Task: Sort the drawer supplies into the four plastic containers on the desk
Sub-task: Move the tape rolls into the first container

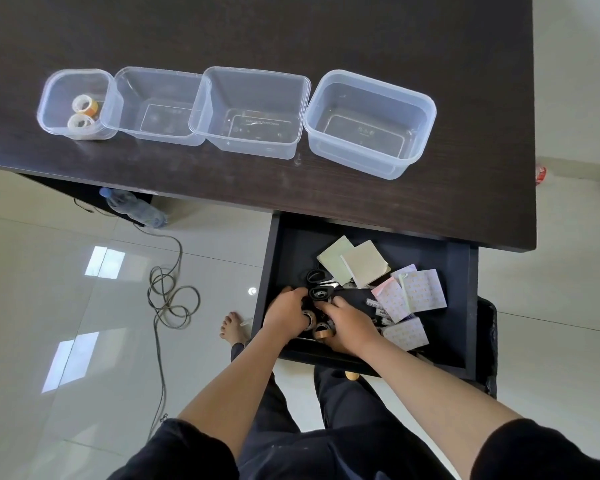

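Four tubs: clear plastic, in a row along the surface (222,188), nearer its front edge than its back.
Left tub (75,103): smallest, at the left end of the row; two tape rolls (83,114) lie in it.
Other tubs: second (155,105), third (252,110) and right tub (369,123) hold nothing.
Drawer (459,306): pulled open under the surface's front right corner.
Supplies: scissors (317,282) near the drawer's middle; note pads (354,263) toward its back; patterned paper packs (409,296) on its right side; tape rolls (321,329) at its front, between the hands.
Left hand (286,311): in the drawer, fingers curled by a tape roll; whether it grips one cannot be told.
Right hand (350,322): in the drawer, fingers bent beside the scissors handles; grip cannot be told.
Floor: bottle (134,207) and cable (167,299) left of the drawer.
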A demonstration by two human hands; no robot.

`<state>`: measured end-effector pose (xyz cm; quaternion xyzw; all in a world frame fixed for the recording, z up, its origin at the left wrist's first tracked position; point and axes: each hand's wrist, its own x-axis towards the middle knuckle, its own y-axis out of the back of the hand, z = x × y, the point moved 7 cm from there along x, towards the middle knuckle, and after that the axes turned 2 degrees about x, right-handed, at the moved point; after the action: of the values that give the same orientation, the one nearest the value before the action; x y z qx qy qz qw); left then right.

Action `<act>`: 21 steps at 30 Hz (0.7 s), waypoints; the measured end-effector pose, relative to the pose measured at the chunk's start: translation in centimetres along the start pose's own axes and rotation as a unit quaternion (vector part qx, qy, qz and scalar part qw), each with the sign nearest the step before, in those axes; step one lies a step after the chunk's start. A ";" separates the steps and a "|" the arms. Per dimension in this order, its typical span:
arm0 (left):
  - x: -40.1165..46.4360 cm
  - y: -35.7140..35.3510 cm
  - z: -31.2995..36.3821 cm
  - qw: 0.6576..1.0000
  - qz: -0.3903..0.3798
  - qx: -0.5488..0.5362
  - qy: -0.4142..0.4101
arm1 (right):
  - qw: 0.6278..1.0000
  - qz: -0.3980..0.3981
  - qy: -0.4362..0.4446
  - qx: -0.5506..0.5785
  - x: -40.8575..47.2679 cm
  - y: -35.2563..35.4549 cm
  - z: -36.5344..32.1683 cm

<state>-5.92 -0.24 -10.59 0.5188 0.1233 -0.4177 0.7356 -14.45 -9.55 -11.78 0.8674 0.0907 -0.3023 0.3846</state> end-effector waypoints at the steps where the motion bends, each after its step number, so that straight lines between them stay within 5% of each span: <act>1: 0.0 0.0 -0.1 1.000 0.001 -0.004 0.002 | 1.000 0.000 -0.001 -0.003 0.1 0.0 0.0; 21: 0.1 -0.6 -0.6 1.000 -0.006 0.001 0.014 | 0.998 -0.041 0.019 -0.051 1.1 -0.7 0.5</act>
<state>-6.09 0.14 -11.30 0.5246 0.1365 -0.4144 0.7311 -14.05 -9.51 -13.12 0.8477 0.1489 -0.2968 0.4137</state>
